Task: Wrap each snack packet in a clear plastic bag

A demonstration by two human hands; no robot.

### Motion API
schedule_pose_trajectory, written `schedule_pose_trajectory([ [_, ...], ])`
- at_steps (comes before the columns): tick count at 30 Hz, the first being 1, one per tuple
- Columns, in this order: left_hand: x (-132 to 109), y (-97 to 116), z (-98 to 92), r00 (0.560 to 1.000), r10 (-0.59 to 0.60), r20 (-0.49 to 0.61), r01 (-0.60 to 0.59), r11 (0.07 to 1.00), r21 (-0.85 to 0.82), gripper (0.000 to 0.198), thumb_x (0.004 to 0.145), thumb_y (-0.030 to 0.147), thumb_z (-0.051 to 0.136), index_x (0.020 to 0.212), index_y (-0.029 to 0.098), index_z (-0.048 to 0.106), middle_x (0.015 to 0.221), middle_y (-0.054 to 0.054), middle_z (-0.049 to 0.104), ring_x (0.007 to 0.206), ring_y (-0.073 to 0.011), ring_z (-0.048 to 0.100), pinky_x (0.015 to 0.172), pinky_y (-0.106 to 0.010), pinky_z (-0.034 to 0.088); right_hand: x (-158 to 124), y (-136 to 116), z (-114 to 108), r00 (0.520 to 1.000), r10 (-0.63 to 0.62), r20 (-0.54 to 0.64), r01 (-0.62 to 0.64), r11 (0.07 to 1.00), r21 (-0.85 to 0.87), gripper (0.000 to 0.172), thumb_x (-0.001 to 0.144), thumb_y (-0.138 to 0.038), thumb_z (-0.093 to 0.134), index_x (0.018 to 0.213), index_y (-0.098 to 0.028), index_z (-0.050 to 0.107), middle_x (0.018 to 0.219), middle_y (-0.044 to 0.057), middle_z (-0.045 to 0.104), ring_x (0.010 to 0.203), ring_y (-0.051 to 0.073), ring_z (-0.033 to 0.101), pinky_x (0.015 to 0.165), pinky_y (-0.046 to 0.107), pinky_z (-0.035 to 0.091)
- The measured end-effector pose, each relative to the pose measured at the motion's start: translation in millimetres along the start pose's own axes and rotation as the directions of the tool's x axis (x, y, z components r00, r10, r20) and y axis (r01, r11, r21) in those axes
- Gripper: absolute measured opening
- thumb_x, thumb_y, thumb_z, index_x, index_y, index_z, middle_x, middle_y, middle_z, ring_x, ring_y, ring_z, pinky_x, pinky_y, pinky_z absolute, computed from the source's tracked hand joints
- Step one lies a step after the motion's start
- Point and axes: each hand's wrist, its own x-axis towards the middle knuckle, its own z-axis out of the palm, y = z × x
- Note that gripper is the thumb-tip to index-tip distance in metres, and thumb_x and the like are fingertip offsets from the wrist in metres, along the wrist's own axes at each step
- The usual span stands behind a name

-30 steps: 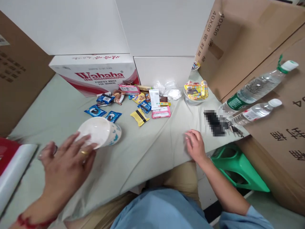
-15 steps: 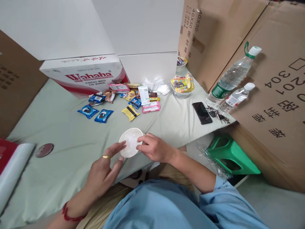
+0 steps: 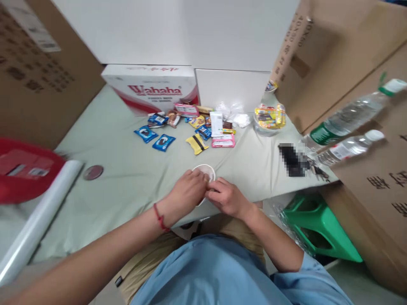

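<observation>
A small white bowl (image 3: 205, 171) sits near the front edge of the green-covered table (image 3: 127, 169). My left hand (image 3: 186, 192) is curled over its near left side, and my right hand (image 3: 225, 197) is curled against its near right side; the fingertips of both meet on the bowl. Most of the bowl is hidden under my hands. Beyond it lies a scatter of snack packets (image 3: 197, 127), blue, yellow and pink.
A Wahaha carton (image 3: 152, 87) and white boxes stand at the back. A clear bowl of sweets (image 3: 269, 120), a phone (image 3: 291, 159), keys and two water bottles (image 3: 349, 116) are at the right. Cardboard boxes flank both sides. A film roll (image 3: 38, 220), round disc (image 3: 93, 172), green stool (image 3: 318, 224).
The bowl went from my left hand at the left, tilted, to the table's front middle. Both hands have closed in over it and now cover most of it.
</observation>
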Motion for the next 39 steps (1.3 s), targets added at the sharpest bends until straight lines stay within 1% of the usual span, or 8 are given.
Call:
schedule_pose_trajectory([
  [7,16,-23,8.8,0.998,0.052,0.018,-0.049,0.993,-0.112,0.013,0.081,0.020,0.072,0.092,0.013,0.074,0.096,-0.015,0.076,0.101,-0.0311,0.069,0.089,-0.042,0.048,-12,2,-1,0.993,0.117,-0.029,-0.112,0.983,0.143,0.023,0.106,-0.018,0.051,0.112,-0.021,0.073,0.104,0.009,0.072,0.088,0.021,0.059,0.079,0.036,0.054],
  [11,1,-44,-4.9,0.998,-0.062,-0.021,0.046,0.892,-0.450,0.016,0.069,0.023,0.076,0.084,0.017,0.072,0.090,-0.009,0.076,0.088,-0.0258,0.069,0.083,-0.036,0.052,-15,-1,2,0.983,0.164,-0.085,-0.150,0.978,0.147,0.024,0.104,-0.016,0.054,0.115,-0.023,0.074,0.103,0.009,0.072,0.088,0.022,0.062,0.078,0.037,0.055],
  [14,-12,-62,-17.2,0.942,-0.336,-0.004,0.172,0.491,-0.854,0.025,0.068,0.035,0.076,0.087,0.019,0.073,0.083,-0.004,0.074,0.076,-0.0223,0.067,0.072,-0.032,0.054,-18,-1,2,0.972,0.204,-0.120,-0.182,0.969,0.168,0.026,0.103,-0.016,0.055,0.119,-0.026,0.074,0.103,0.009,0.073,0.089,0.022,0.064,0.078,0.037,0.057],
  [17,-19,-80,-24.2,0.780,-0.624,0.055,0.092,0.028,-0.995,0.047,0.057,0.049,0.086,0.089,0.018,0.074,0.085,-0.005,0.075,0.082,-0.0253,0.069,0.076,-0.035,0.056,-22,-3,2,0.959,0.238,-0.152,-0.210,0.961,0.180,0.027,0.102,-0.014,0.056,0.118,-0.026,0.073,0.102,0.008,0.072,0.088,0.021,0.065,0.076,0.037,0.058],
  [21,-16,-95,-21.3,0.591,-0.796,0.132,-0.073,-0.216,-0.974,0.060,0.049,0.045,0.092,0.097,0.015,0.074,0.099,-0.009,0.077,0.094,-0.0264,0.071,0.087,-0.037,0.056,-33,-8,1,0.949,0.258,-0.182,-0.226,0.958,0.178,0.027,0.101,-0.010,0.057,0.118,-0.026,0.071,0.101,0.008,0.071,0.089,0.021,0.065,0.076,0.036,0.058],
  [28,17,-111,-1.1,0.418,-0.901,0.113,0.004,-0.122,-0.992,0.054,0.056,0.038,0.084,0.103,0.014,0.072,0.110,-0.010,0.078,0.103,-0.0270,0.071,0.097,-0.038,0.053,-53,-12,-2,0.926,0.314,-0.209,-0.281,0.944,0.174,0.031,0.099,-0.008,0.058,0.120,-0.027,0.071,0.105,0.008,0.072,0.093,0.022,0.068,0.079,0.037,0.060],
  [35,55,-129,6.5,0.391,-0.917,-0.077,0.183,0.159,-0.970,0.050,0.068,0.035,0.075,0.115,0.017,0.071,0.118,-0.010,0.077,0.109,-0.0297,0.071,0.096,-0.038,0.054,-56,-13,-2,0.914,0.326,-0.240,-0.291,0.941,0.170,0.030,0.099,-0.009,0.059,0.120,-0.027,0.071,0.103,0.008,0.072,0.091,0.022,0.069,0.078,0.037,0.060],
  [39,66,-146,6.2,0.560,-0.829,0.006,0.352,0.231,-0.907,0.090,0.058,0.030,0.089,0.141,0.015,0.057,0.134,-0.017,0.071,0.119,-0.0321,0.069,0.100,-0.038,0.053,-55,-13,-4,0.925,0.310,-0.221,-0.281,0.947,0.153,0.032,0.100,-0.007,0.058,0.122,-0.027,0.069,0.105,0.009,0.071,0.093,0.022,0.067,0.079,0.038,0.060],
])
